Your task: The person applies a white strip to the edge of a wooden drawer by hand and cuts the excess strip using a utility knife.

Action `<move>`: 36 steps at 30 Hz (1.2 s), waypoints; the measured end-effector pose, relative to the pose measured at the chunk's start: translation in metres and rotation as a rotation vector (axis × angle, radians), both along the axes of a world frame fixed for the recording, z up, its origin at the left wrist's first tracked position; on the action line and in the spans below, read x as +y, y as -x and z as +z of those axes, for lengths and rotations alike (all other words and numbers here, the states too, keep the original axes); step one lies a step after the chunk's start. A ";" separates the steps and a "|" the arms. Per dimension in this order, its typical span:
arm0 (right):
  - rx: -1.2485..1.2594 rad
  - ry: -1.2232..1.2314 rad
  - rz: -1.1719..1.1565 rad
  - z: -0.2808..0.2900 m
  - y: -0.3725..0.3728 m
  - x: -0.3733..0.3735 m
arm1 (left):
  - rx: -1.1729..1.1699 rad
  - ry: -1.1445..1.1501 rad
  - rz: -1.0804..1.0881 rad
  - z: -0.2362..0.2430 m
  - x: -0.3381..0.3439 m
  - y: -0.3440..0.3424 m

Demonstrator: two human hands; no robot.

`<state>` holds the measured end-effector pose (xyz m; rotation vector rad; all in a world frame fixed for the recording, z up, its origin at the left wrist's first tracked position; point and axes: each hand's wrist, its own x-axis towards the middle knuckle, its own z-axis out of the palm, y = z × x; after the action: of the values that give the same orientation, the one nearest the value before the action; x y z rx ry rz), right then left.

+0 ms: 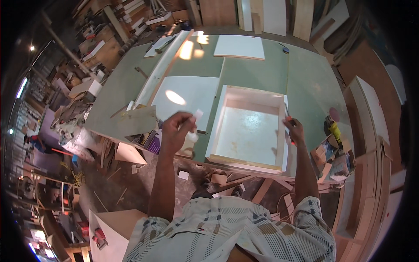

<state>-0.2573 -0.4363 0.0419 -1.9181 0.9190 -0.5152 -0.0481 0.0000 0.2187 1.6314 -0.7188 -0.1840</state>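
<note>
Upright boards (276, 17) stand at the back — a lit tube (22, 87) far left, heaped wood offcuts (321, 153) at right.

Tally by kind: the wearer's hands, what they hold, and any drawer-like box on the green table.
Hands: 2, left hand and right hand
Small white piece: 1, left hand
Orange-marked tool: 1, right hand
Drawer-like box: 1
Total: 5
</note>
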 end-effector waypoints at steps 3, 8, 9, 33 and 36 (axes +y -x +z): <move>-0.052 -0.319 -0.164 -0.013 0.001 -0.021 | -0.045 0.118 -0.010 0.041 -0.005 -0.014; 0.341 0.243 -0.328 -0.096 0.047 -0.048 | 0.031 0.217 -0.218 0.072 -0.023 -0.022; 0.370 0.204 -0.314 -0.095 0.047 -0.035 | 0.032 0.171 -0.229 0.068 -0.019 -0.024; -0.814 -0.546 0.251 0.160 -0.109 0.293 | -0.066 -0.034 -0.402 -0.011 -0.007 -0.077; -0.884 -0.551 0.321 0.163 -0.106 0.301 | -0.267 -0.457 -0.220 -0.072 0.003 -0.128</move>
<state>-0.1515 -0.1358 0.2047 -1.1100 0.1340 -0.7304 0.0798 0.0029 0.1462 2.0322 -1.1228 -0.3097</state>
